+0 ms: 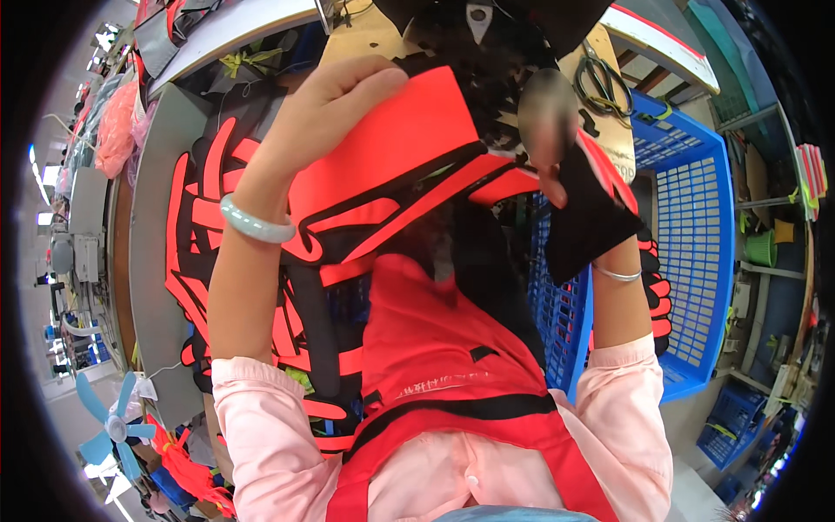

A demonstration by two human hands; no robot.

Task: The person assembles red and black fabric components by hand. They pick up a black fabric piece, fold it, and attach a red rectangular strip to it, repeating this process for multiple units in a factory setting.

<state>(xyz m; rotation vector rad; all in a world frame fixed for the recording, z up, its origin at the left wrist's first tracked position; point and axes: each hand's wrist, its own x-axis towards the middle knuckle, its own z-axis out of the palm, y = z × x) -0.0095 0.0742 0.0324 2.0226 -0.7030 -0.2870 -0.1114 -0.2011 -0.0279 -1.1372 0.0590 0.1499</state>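
My left hand [352,96] is closed on the upper edge of a bright orange-red fabric panel [400,122] with black edging, its thumb lying over the cloth. The panel slopes down toward my lap, with more orange-red and black strips along its lower side. My right hand [555,184] pinches a black fabric piece [591,217] with an orange-red edge. This piece hangs over the wrist and hides most of that hand. A blurred oval patch just above it conceals part of the view there.
A pile of orange-red and black fabric pieces [209,213] lies to my left. On the right stands a blue plastic crate [696,252] with similar pieces by its near side. Scissors [600,83] rest on the wooden table [613,135]. A blue fan [116,428] is at lower left.
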